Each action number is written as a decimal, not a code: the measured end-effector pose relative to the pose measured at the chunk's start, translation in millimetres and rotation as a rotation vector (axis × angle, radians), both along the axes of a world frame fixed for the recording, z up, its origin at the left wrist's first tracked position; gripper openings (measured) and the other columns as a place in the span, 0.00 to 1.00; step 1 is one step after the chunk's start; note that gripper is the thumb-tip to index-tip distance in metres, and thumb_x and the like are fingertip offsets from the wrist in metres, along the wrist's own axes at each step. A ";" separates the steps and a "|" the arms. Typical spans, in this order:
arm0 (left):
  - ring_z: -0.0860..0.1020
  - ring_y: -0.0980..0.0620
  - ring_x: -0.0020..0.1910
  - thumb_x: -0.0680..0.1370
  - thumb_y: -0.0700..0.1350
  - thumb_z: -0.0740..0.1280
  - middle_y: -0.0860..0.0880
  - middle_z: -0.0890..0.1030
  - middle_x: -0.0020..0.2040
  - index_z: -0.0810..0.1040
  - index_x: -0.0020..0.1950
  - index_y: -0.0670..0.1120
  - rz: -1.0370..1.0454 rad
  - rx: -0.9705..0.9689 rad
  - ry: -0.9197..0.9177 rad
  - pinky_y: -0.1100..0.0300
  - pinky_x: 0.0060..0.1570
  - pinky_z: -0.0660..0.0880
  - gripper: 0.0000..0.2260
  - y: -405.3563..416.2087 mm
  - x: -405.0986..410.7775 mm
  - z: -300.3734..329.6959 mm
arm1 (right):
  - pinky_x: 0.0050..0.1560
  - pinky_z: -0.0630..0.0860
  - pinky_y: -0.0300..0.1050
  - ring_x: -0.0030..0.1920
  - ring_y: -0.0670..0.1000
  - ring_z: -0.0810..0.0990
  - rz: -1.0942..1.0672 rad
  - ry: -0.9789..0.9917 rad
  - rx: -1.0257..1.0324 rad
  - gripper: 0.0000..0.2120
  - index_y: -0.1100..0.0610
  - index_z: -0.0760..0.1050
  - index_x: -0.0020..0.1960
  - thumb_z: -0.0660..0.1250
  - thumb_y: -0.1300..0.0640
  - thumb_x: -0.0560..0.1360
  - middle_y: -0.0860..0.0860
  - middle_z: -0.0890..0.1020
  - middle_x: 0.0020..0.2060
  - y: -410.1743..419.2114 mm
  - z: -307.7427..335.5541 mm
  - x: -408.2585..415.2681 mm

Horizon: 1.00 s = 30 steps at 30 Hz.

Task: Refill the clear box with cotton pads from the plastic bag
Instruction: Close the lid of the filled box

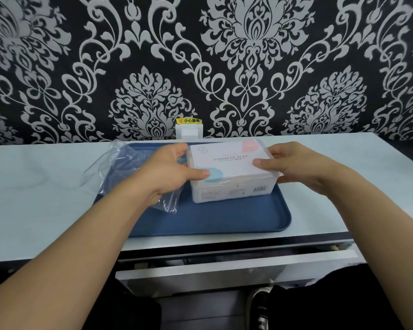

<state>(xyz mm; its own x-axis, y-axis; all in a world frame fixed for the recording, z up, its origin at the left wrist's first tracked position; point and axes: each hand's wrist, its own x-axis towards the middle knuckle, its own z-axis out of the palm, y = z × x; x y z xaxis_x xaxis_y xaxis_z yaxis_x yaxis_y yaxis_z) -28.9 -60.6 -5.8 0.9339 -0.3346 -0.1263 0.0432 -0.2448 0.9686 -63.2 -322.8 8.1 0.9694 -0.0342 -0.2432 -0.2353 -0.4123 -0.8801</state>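
Hands grip one clear box [231,173] on the blue tray [200,217]: my left hand [174,167] and right hand [293,163] have fingers curled round opposite ends, thumbs on the lid. One plastic bag [119,167] lies just left, apparently emptied. Risk: uneven thumb pressure may seat the lid crooked.

I've got a dark blue tray [200,217] on a pale, faintly marbled counter [34,186]. The box [229,177] shows white (pink and light blue blobs on its lid), the bag [119,163] is see-through, and the wallpaper [200,55] runs black with silver-grey damask.
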 end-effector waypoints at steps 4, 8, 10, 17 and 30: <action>0.78 0.65 0.51 0.72 0.31 0.75 0.55 0.78 0.63 0.77 0.49 0.55 0.063 -0.048 -0.004 0.63 0.61 0.73 0.19 -5.6 -2.5 1.2 | 0.48 0.82 0.46 0.50 0.53 0.86 -0.057 0.000 0.016 0.15 0.60 0.80 0.58 0.74 0.54 0.75 0.53 0.87 0.49 0.2 -3.4 3.0; 0.77 0.54 0.65 0.74 0.32 0.74 0.51 0.77 0.69 0.78 0.51 0.55 0.074 -0.047 0.005 0.54 0.71 0.70 0.18 -7.0 -3.2 -0.4 | 0.50 0.81 0.47 0.51 0.53 0.85 -0.080 0.010 0.021 0.16 0.60 0.80 0.59 0.74 0.54 0.75 0.53 0.86 0.50 2.0 -5.3 3.4; 0.78 0.55 0.63 0.76 0.34 0.72 0.52 0.79 0.67 0.79 0.51 0.55 0.068 -0.043 0.012 0.53 0.70 0.71 0.15 -7.7 -2.9 -1.6 | 0.47 0.79 0.44 0.51 0.52 0.85 -0.081 0.017 0.022 0.15 0.60 0.80 0.59 0.73 0.54 0.76 0.53 0.86 0.50 3.3 -5.8 2.2; 0.82 0.51 0.58 0.78 0.35 0.70 0.59 0.81 0.57 0.78 0.58 0.55 0.129 -0.001 0.020 0.54 0.59 0.77 0.16 -13.9 -3.2 -4.5 | 0.59 0.79 0.51 0.54 0.54 0.84 -0.072 0.032 0.023 0.14 0.60 0.79 0.59 0.73 0.55 0.76 0.53 0.86 0.52 2.5 -11.0 4.1; 0.77 0.54 0.62 0.78 0.40 0.71 0.53 0.79 0.65 0.74 0.71 0.47 0.211 0.137 -0.200 0.57 0.65 0.72 0.21 -27.1 -3.3 -13.4 | 0.66 0.72 0.52 0.66 0.51 0.73 0.015 -0.138 -0.327 0.42 0.53 0.62 0.73 0.70 0.32 0.68 0.48 0.71 0.68 18.8 -18.6 4.3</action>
<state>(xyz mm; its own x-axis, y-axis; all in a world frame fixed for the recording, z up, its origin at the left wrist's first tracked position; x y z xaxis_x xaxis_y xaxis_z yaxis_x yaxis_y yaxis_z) -32.2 -87.6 -19.2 0.9917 -0.1237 0.0360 -0.0808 -0.3798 0.9215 -58.9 -304.0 -10.5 0.9933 -0.0746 -0.0887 -0.1158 -0.6802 -0.7238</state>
